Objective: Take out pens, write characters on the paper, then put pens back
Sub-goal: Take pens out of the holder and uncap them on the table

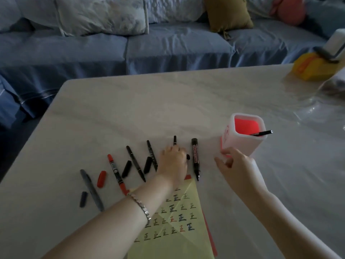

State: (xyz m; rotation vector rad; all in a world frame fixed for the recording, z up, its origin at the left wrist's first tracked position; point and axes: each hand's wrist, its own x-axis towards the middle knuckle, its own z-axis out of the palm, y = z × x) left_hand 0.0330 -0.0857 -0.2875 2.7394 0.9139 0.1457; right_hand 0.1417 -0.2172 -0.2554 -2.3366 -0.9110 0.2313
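Several uncapped pens lie in a row on the table: a grey pen [91, 190], a red marker [116, 171], two black pens [135, 163] [152, 155], and a black whiteboard marker [195, 158]. Loose caps, such as a red one [101, 178], lie between them. My left hand [172, 161] is curled over another black pen [175, 140], with only its far end and a black cap tip [188, 156] showing. My right hand [237, 165] grips the lower corner of the white pen holder [242, 143], which has one black pen [261, 133] in it. The yellow paper [188, 243] carries rows of written characters.
A red sheet [210, 228] sticks out from under the paper. A yellow object [313, 69] and clear plastic wrap [317, 98] sit at the table's far right corner. A blue sofa [168, 45] with cushions runs behind the table's far edge.
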